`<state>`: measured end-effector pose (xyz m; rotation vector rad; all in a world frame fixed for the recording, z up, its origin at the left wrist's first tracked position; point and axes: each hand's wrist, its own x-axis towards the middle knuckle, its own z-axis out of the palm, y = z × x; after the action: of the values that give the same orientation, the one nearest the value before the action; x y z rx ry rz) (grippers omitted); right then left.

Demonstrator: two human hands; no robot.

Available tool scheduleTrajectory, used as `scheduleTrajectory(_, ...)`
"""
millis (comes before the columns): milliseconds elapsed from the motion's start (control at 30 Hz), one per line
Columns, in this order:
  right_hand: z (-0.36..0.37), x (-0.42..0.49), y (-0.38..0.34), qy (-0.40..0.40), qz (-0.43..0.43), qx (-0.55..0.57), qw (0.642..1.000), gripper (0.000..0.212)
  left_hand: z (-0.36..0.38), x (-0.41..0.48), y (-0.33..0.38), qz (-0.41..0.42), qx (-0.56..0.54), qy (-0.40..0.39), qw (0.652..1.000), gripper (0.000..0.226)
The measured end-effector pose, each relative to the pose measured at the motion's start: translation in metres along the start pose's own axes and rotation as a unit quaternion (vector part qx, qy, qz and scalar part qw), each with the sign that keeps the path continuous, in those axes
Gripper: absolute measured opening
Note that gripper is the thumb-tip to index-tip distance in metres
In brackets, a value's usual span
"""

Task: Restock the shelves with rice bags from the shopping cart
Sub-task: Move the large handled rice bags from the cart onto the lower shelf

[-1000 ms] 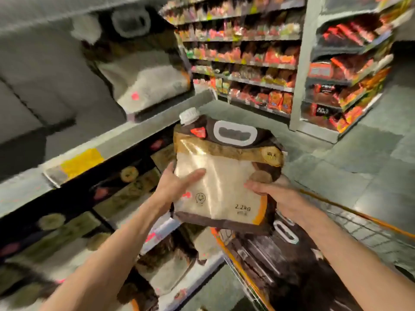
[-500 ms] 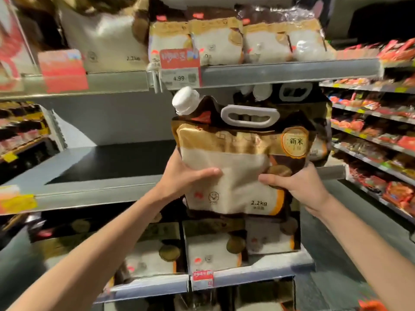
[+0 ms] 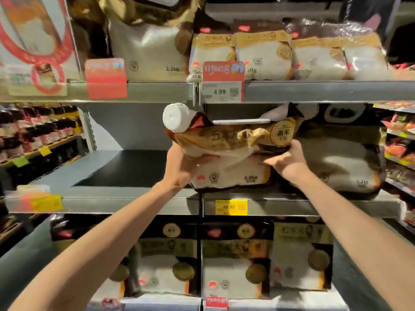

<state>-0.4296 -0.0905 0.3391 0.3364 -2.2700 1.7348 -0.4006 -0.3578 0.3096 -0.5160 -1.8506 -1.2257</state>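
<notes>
Brown-and-gold plastic rice bag [image 3: 233,153] with clear window, marked 2.2 kg, sits between both hands at the middle grey metal shelf [image 3: 134,198]. Its base is level with the shelf's front lip, just above the yellow price tag [image 3: 231,207]; contact with the shelf cannot be told. The bag's top slumps toward the camera, with the round white screw cap [image 3: 177,117] at upper left.

Left hand [image 3: 184,167] grips the bag's left side, thumb laid across the front, fingers hidden behind. Right hand [image 3: 287,162] grips the right side, thumb on the front, fingers curled round the edge.

A matching rice bag [image 3: 341,162] stands just right of it on the same shelf. The shelf's left part is bare dark board. Upper metal shelf [image 3: 314,90] carries smaller gold-topped rice packs [image 3: 262,57] and a red-and-white price label [image 3: 222,81] reading 4.99. Below, a row of boxed rice bags [image 3: 233,261] stands upright.
</notes>
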Motion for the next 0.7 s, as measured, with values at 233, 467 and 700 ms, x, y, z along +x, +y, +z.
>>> scheduleTrajectory(233, 0.025, 0.021, 0.038, 0.049, 0.089, 0.003, 0.995, 0.077, 0.014, 0.006, -0.039, -0.198, -0.029, -0.055, 0.978, 0.078)
scheduleTrajectory(467, 0.045, 0.022, 0.054, 0.045, 0.135, -0.042, 0.989, 0.087, 0.008, 0.010, -0.047, -0.268, -0.037, -0.145, 0.952, 0.105)
scheduleTrajectory(700, 0.047, 0.033, 0.057, -0.006, 0.160, 0.015, 0.987, 0.075, -0.003, 0.014, -0.058, -0.294, -0.002, -0.249, 0.923, 0.106)
